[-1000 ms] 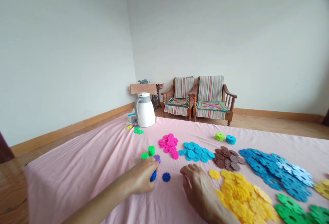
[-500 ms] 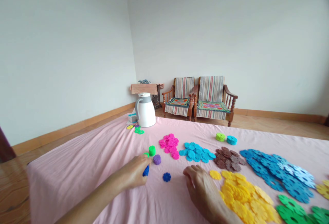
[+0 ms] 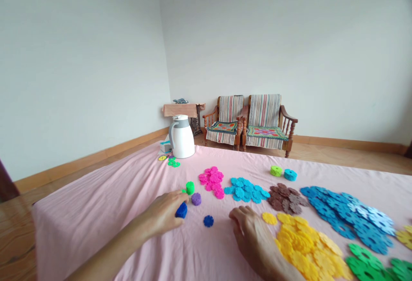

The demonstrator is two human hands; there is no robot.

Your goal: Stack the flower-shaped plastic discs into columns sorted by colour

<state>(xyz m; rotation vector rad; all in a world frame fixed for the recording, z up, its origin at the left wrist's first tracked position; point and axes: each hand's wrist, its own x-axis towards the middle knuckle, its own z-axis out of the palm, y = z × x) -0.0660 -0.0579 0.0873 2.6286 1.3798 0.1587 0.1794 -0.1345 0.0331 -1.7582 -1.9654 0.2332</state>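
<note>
My left hand (image 3: pixel 164 212) is closed round a small stack of dark blue snowflake discs (image 3: pixel 181 210) on the pink tablecloth (image 3: pixel 106 203). Just beyond it stand a purple stack (image 3: pixel 196 199) and a green stack (image 3: pixel 189 187). A single dark blue disc (image 3: pixel 208 221) lies between my hands. My right hand (image 3: pixel 254 240) rests palm down on the cloth, fingers loosely spread, holding nothing, at the left edge of the yellow disc pile (image 3: pixel 304 246).
Disc piles lie across the table: pink (image 3: pixel 212 181), cyan (image 3: pixel 246 190), brown (image 3: pixel 286 198), blue (image 3: pixel 347 218), green (image 3: pixel 376 266). Green (image 3: pixel 275 170) and teal (image 3: pixel 290 175) stacks stand farther back. A white jug (image 3: pixel 180 137) stands at the far left edge. Two striped armchairs (image 3: pixel 251 124) stand by the wall.
My left hand drew the dark blue stack to the left and a little farther away, uncovering the purple stack. My right hand hardly moved.
</note>
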